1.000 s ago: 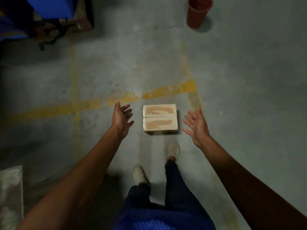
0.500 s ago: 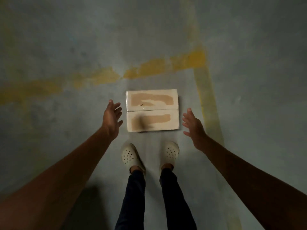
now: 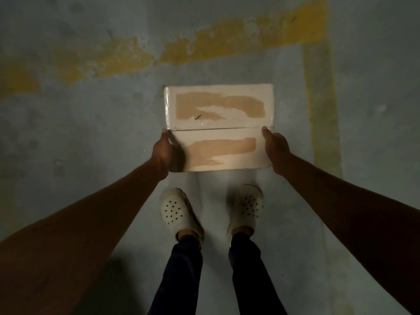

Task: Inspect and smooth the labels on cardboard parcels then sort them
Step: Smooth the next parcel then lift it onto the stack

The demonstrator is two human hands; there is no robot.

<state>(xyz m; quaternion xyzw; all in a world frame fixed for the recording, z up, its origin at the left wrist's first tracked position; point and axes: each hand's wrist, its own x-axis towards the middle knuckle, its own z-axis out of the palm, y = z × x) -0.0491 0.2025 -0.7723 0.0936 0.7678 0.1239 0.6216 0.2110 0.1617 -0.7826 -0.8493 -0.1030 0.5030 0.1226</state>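
Observation:
Two pale cardboard parcels lie side by side on the grey concrete floor, each with a torn brown patch on top. The far parcel (image 3: pixel 218 105) has clear tape on its left end. The near parcel (image 3: pixel 227 153) is gripped at both short ends: my left hand (image 3: pixel 162 153) presses its left end and my right hand (image 3: pixel 275 148) holds its right end. Fingers below the box are hidden. I cannot tell whether the near parcel is off the floor.
My two feet in white perforated clogs (image 3: pixel 179 210) stand just behind the near parcel. Worn yellow floor lines (image 3: pixel 227 42) run across beyond the parcels and down the right side (image 3: pixel 322 110).
Both hands were open and apart from the parcels; now they have closed in on the near parcel's two ends. The camera has come lower and nearer to the parcels.

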